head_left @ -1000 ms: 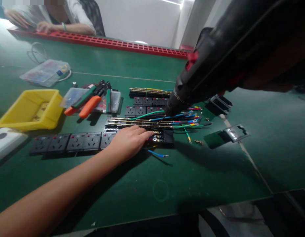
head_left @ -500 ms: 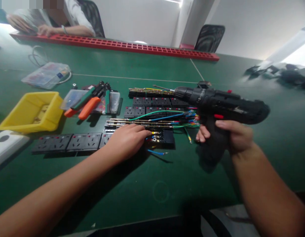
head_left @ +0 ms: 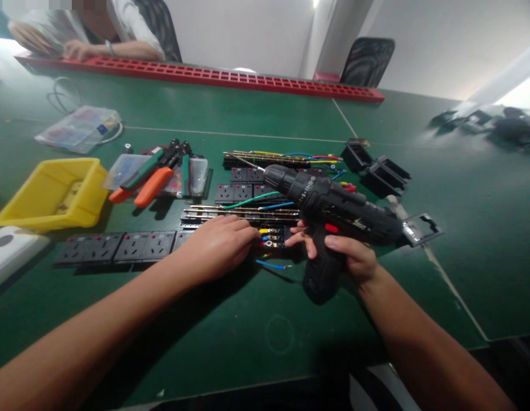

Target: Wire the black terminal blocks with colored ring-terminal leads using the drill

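My right hand (head_left: 350,254) is wrapped round the grip of a black cordless drill (head_left: 333,200), whose long bit points up and left above the socket strips. My left hand (head_left: 224,237) rests on the near socket strip (head_left: 149,245), its fingertips at a terminal block (head_left: 276,235) with yellow, blue and red wire ends. What those fingertips hold, if anything, is hidden. Brass bars (head_left: 243,214) with green and blue wires lie just behind it. A loose blue wire (head_left: 271,265) lies on the table in front of the block.
Left are a yellow bin (head_left: 53,220), a white object (head_left: 12,251), orange-and-green pliers (head_left: 151,177) and clear parts boxes (head_left: 79,130). Black housings (head_left: 385,174) and a metal bracket (head_left: 423,228) lie right. A person sits behind the red slotted bar (head_left: 205,77).
My right hand has moved left with the drill, bringing it over the socket strips and uncovering the black housings and the bracket. My left hand has stayed almost in place.
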Action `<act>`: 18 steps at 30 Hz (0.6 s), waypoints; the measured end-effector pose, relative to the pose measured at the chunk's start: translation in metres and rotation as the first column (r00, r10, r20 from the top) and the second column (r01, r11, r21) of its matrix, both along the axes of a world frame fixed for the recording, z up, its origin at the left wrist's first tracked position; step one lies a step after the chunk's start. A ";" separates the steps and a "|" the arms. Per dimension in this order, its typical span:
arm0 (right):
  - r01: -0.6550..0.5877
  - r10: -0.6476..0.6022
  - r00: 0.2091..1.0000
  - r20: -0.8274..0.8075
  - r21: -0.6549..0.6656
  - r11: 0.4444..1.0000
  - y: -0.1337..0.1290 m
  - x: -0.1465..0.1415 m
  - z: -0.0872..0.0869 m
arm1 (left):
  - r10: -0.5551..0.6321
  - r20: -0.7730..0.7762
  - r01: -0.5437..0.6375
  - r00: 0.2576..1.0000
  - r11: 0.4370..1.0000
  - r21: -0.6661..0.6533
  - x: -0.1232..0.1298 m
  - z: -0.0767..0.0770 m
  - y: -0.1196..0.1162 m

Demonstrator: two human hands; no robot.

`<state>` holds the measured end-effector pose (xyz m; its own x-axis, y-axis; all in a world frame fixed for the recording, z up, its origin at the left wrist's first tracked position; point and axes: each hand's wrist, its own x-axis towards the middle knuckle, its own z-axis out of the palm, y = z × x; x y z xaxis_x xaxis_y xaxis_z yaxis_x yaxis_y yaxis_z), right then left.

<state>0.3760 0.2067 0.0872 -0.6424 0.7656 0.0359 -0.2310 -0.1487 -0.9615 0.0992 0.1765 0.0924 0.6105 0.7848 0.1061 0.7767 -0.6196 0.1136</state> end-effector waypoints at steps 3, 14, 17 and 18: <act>-0.004 0.004 1.000 -0.003 -0.015 1.000 0.002 0.001 -0.001 | -0.011 -0.013 0.011 1.000 1.000 0.021 0.000 0.001 0.000; 0.035 -0.037 0.991 -0.130 -0.019 0.999 0.000 0.019 0.005 | -0.014 0.031 0.013 0.999 0.999 0.047 0.000 -0.001 -0.002; 0.109 -0.107 0.979 -0.174 0.007 0.994 0.002 0.047 0.016 | -0.027 0.082 0.018 0.996 0.995 0.098 0.007 0.008 -0.004; 0.138 -0.133 0.979 -0.153 0.021 0.990 0.004 0.058 0.020 | -0.051 0.102 0.038 0.993 0.992 0.118 0.013 0.012 -0.005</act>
<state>0.4338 0.2108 0.1070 -0.5183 0.8420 0.1499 -0.3900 -0.0767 -0.9176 0.1118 0.1712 0.1039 0.6253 0.7359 0.2599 0.7356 -0.6669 0.1186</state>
